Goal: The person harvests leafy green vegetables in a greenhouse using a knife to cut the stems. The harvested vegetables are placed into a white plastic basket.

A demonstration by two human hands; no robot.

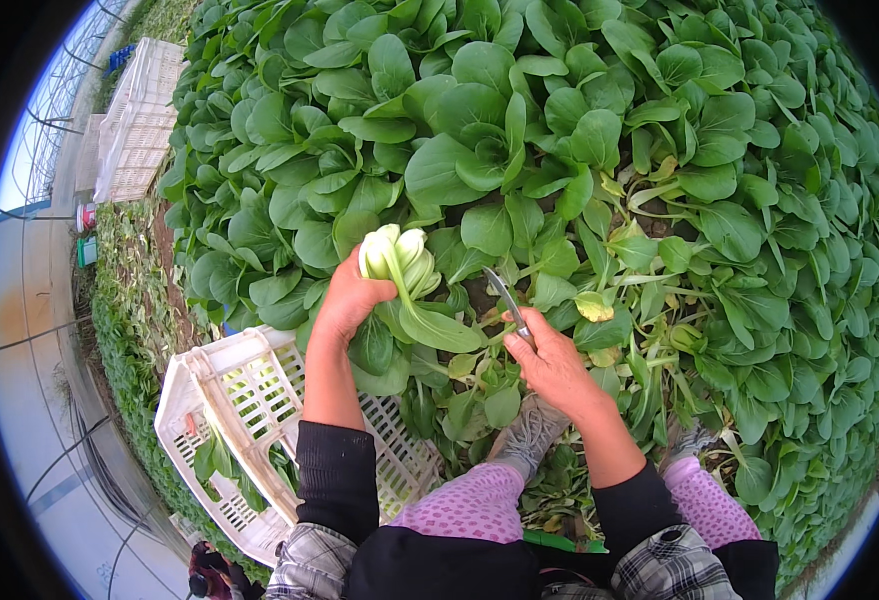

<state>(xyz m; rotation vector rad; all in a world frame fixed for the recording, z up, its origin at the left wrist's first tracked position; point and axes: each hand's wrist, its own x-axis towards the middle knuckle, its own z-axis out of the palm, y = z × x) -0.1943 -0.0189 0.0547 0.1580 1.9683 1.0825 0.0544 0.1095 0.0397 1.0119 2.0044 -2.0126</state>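
My left hand (351, 296) grips a head of bok choy (409, 262) by its leaves, with the pale stalk bases turned upward. One outer leaf (439, 327) bends out to the right from that head. To its right, my right hand (548, 360) is closed around the handle of a small curved knife (505, 294). The blade points up and to the left, apart from the held head. Rooted bok choy plants (477, 112) stand beyond both hands. Loose leaves and cut stalks (653, 277) lie among the plants to the right of the knife.
White plastic crates (241, 375) with leafy greens inside stand at my left, close to my left forearm. More white crates (139, 120) are stacked at the far left. My shoes (531, 435) rest among the leaves. Another person (218, 574) is at the lower left.
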